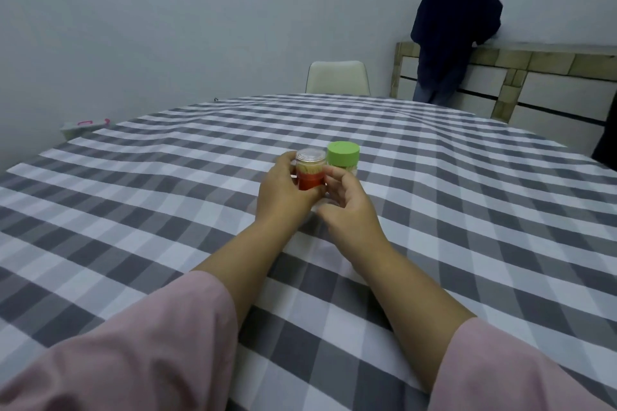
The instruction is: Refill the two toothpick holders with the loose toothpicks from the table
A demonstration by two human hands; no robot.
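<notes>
Both hands meet at the centre of the frame: the left hand curls round the red toothpick holder, thumb and fingers on its lower body, while the right hand touches its right side with fingertips, loosely curled; whether it truly pinches, I cannot tell. Toothpicks show through the holder's clear top, lid on. Just beside it, upper right, stands the green-lidded holder, closed. No loose toothpicks are visible, so the task looks near its end; likely only setting the red one down and letting go remains. A grey-and-white checked tablecloth covers the table; beyond, a pale chair, a bare wall, and a dark garment at upper right.
</notes>
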